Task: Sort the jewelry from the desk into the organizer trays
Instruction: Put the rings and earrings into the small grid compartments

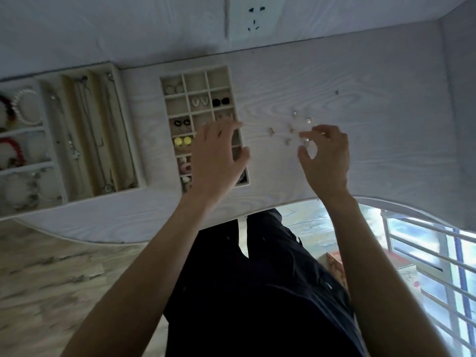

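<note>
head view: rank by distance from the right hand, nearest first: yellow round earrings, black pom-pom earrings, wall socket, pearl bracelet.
From the right hand:
1. Black pom-pom earrings, right column of the grid tray, up and left of the hand.
2. Yellow round earrings, left column of the same tray.
3. White wall socket, on the wall above.
4. White pearl bracelet, far-left tray.

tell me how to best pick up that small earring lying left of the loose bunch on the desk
Pinch the small earring across its narrow sides with thumb and forefinger, coming straight down from above. It lies flat on the desk, apart from the other loose pieces, so nothing blocks a fingertip pinch. The right hand looks nearest. Its exact shape is too blurred to tell.
</note>
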Demonstrator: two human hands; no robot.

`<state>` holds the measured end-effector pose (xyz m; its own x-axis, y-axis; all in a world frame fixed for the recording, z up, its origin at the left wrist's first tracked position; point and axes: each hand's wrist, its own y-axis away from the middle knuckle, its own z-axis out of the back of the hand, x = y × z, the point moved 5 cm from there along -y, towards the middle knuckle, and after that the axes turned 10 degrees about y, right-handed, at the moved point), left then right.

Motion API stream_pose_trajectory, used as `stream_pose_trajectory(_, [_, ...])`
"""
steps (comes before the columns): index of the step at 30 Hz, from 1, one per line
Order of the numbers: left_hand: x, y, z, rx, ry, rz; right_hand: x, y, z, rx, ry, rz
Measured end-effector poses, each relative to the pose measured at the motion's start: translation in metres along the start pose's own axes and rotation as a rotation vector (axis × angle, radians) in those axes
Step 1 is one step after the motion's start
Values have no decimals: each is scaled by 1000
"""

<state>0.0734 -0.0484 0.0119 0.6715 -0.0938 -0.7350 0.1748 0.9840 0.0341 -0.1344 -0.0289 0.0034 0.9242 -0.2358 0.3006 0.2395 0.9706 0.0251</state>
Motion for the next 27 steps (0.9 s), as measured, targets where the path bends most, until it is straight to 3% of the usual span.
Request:
stream_pose_trajectory(2, [-4,2,-20,34,-220,13,-26,4,-8,89,46,-76])
stream_pose_trajectory(6, [-1,5,-34,19,-367,0,-37,1,-19,141,-4,-90])
stream_pose_trajectory(11, [1,5,-34,-47,-342,62,-22,-14,-26,108,-74,72])
stream_pose_trajectory(16, [3,4,-33,-49,-341,95,-41,-29,-18,66,-99,9])
stream_pose_trajectory(21, [3,3,-32,-30,-345,103,-29,-32,-16,66,-79,143])
stream_pose_trajectory(24, [3,3,-32,-28,-347,95,-39,-34,-21,166,6,69])
stream_pose_trajectory(27, [3,4,-33,-29,-346,92,-46,-30,-21,136,-77,25])
